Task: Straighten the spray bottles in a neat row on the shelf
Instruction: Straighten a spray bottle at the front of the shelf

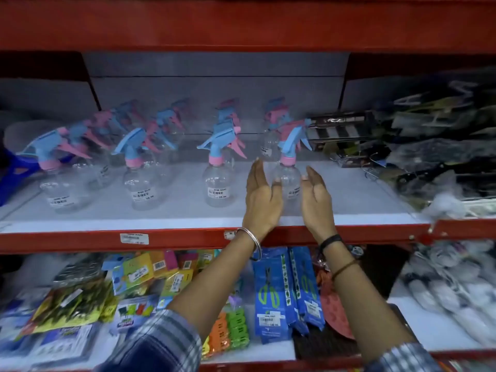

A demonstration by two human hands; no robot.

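Clear spray bottles with blue and pink trigger heads stand on a white shelf [349,208] with a red front edge. The rightmost front bottle [288,181] stands upright between my two hands. My left hand [261,200] is just left of it, fingers straight and apart, thumb near the bottle's side. My right hand [315,200] is just right of it, palm facing the bottle, a small gap showing. Neither hand grips it. Another front bottle [218,183] stands to the left, then one more [142,189] and a leaning one [63,189]. More bottles stand in rows behind.
Dark packaged goods [429,146] crowd the shelf's right end, and a striped box [338,132] sits behind the rightmost bottle. A blue item [16,170] lies at the far left. The lower shelf holds blue scissor packs [284,291] and colourful packets [139,277].
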